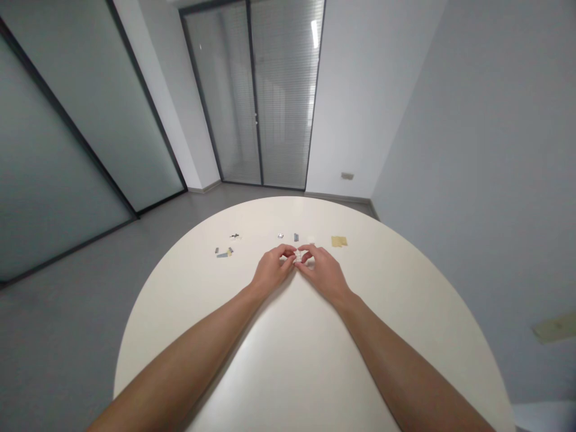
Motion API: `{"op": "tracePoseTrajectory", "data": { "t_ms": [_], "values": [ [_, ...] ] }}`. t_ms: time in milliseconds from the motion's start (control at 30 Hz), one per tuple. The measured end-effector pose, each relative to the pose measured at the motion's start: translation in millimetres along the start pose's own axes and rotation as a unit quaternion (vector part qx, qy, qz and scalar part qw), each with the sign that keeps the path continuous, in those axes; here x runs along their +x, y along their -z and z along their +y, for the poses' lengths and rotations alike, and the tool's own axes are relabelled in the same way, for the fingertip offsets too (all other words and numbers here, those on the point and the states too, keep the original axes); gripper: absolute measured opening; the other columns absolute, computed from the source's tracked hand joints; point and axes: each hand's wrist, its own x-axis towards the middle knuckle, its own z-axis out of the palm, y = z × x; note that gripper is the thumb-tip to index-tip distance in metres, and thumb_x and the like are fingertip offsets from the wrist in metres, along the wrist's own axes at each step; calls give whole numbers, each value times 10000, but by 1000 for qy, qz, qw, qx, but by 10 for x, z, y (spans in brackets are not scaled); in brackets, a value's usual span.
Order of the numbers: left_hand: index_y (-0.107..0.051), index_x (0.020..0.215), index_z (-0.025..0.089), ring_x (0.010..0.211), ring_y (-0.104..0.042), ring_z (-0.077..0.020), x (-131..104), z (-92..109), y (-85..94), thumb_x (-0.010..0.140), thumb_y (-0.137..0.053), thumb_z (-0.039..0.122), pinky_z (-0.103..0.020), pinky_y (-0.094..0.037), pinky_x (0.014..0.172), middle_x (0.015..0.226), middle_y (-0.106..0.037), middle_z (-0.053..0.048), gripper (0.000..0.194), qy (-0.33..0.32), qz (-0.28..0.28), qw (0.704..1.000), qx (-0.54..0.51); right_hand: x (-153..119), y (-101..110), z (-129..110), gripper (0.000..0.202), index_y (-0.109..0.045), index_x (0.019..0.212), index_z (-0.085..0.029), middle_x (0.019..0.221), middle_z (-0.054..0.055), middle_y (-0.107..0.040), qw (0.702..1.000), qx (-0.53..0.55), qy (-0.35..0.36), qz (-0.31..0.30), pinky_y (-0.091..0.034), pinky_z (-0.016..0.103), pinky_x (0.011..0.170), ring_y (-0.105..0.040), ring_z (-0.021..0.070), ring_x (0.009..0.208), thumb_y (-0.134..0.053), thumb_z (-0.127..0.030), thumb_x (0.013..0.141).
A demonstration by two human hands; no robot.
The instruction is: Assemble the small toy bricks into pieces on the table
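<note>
And here you are, both arms stretched across the round white desk (292,372), hands meeting beyond its middle. Your left hand (273,265) curls inward, thumb and fingertips closed on one side of a small white piece (297,257); your right hand (324,273) faces it, fingertips pinching the other side. So there it sits, that white piece, right between your two hands, too small and too covered by fingers to make out its shape.

Look just past your fingertips: a little grey block (296,237) lies on the desk, with a small silvery bit (280,236) to its left. A pale scrap (312,240) lies just beyond your right hand, and further right come the yellow paper sheets (339,241), flat and overlapping.

Over on your left, well apart from your hand, there's a grey-blue strip (222,255) with a yellowish bit (229,252) at its end, and beyond that some tiny dark pieces (234,236). Past the desk's far edge, a glass door (283,96) stands shut.
</note>
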Motion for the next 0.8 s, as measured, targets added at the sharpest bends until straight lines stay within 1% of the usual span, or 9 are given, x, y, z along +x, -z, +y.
{"op": "tracePoseTrajectory", "data": {
  "t_ms": [167, 367, 600, 800],
  "values": [
    [-671, 1128, 243, 865, -705, -169, -9, 14, 11, 908, -585, 245, -298, -534, 841, 950, -761, -15, 236, 12, -14, 1000, 5, 1, -17, 25, 282, -600, 1155, -289, 888, 4, -717, 1000, 11, 13, 11, -477, 370, 845, -634, 231, 938, -664, -289, 881],
    [-673, 1111, 228, 885, -689, -172, -4, 5, 9, 888, -597, 208, -303, -520, 857, 934, -751, -16, 237, 1, -9, 1000, 15, -1, -21, 31, 274, -610, 1142, -289, 875, 1, -715, 1000, 14, 11, 14, -479, 364, 846, -634, 226, 941, -669, -293, 875],
    [-668, 1109, 225, 906, -675, -171, 1, -27, -15, 888, -596, 196, -309, -509, 873, 951, -740, -20, 234, -5, 2, 1000, 25, -3, -10, 23, 306, -598, 1162, -273, 905, -1, -724, 1000, 10, 7, 1, -467, 352, 848, -629, 218, 952, -682, -274, 868],
    [-662, 1132, 224, 912, -666, -179, 0, -28, -5, 900, -579, 206, -325, -504, 874, 961, -733, -30, 247, -3, -2, 999, 34, -3, -24, 39, 289, -597, 1167, -270, 915, 0, -727, 1000, 7, 8, -3, -459, 356, 854, -626, 221, 970, -663, -263, 886]
  ]
}}
